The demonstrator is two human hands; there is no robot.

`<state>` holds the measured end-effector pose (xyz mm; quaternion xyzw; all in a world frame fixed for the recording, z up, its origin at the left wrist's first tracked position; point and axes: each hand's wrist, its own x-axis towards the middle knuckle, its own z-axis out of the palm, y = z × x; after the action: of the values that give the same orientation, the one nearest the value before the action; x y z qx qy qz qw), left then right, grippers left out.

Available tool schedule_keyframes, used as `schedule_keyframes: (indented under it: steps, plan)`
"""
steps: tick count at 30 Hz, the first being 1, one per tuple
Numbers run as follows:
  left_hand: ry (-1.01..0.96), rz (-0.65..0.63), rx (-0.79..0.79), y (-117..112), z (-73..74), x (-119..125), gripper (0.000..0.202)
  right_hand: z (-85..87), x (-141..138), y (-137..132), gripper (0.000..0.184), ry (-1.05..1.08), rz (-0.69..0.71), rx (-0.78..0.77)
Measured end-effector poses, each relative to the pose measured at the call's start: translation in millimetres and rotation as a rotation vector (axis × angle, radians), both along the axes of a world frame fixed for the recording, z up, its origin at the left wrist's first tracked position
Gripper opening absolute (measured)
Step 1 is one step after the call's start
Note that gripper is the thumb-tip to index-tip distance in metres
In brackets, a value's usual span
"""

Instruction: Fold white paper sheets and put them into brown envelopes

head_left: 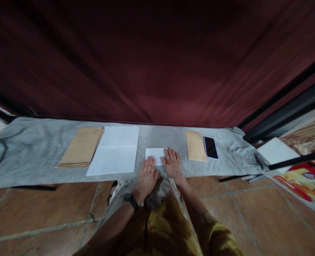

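A small folded sheet of white paper (155, 153) lies flat on the grey cloth in front of me. My left hand (147, 174) rests on its lower left part, fingers stretched out flat. On its right end lies my right hand (172, 163), also flat with the fingers slightly spread. Neither hand grips anything. Left of the paper is a stack of larger white sheets (114, 153) with a crease across the top one. A single brown envelope (196, 145) lies to the right of my right hand.
A pile of brown envelopes (80, 147) sits at the left, beside the white sheets. A phone (211, 147) lies right of the single envelope. The grey cloth (170, 135) covers a narrow table against a dark red curtain (157, 78). A red and yellow box (306, 181) stands at the right.
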<state>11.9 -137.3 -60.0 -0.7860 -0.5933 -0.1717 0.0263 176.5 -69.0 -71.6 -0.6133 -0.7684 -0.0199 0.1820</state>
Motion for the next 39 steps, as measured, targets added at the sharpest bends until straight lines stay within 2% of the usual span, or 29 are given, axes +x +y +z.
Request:
schedule_keyframes:
  steps: [3, 10, 14, 22, 24, 28, 30, 35, 39]
  plan:
    - [0.020, -0.064, -0.033, -10.1, 1.6, 6.2, 0.060, 0.6, 0.3, -0.2, 0.054, -0.005, 0.002, -0.001]
    - [0.055, -0.018, -0.077, -14.8, 6.7, -10.4, 0.070, 2.3, 0.2, -0.4, 0.055, -0.023, 0.006, -0.015]
    - [0.065, -0.003, -0.060, -20.4, 4.6, -19.7, 0.071, 1.8, 0.0, -0.4, 0.054, -0.019, 0.006, -0.021]
    - [0.089, -0.013, -0.023, -22.8, -1.2, -22.4, 0.072, 7.3, 0.0, -4.9, 0.053, 0.070, 0.018, 0.006]
    - [0.086, -0.023, -0.023, -22.9, -1.3, -22.8, 0.071, 10.1, -1.1, -13.4, 0.053, 0.110, 0.078, 0.017]
    - [0.067, -0.043, -0.033, -23.4, -0.7, -23.3, 0.067, 12.6, -5.9, -38.9, 0.048, 0.134, 0.316, -0.013]
    - [0.056, -0.045, -0.036, -23.3, -0.2, -23.8, 0.065, 12.7, -7.1, -49.7, 0.046, 0.126, 0.373, -0.044]
    - [0.006, -0.046, -0.054, -22.3, 3.4, -25.3, 0.061, 13.1, 4.6, -57.3, 0.044, 0.144, 0.298, -0.050]
    - [-0.097, 0.011, -0.078, -19.8, 7.6, -24.2, 0.056, 12.6, 22.3, -54.1, 0.045, 0.168, 0.265, -0.025]
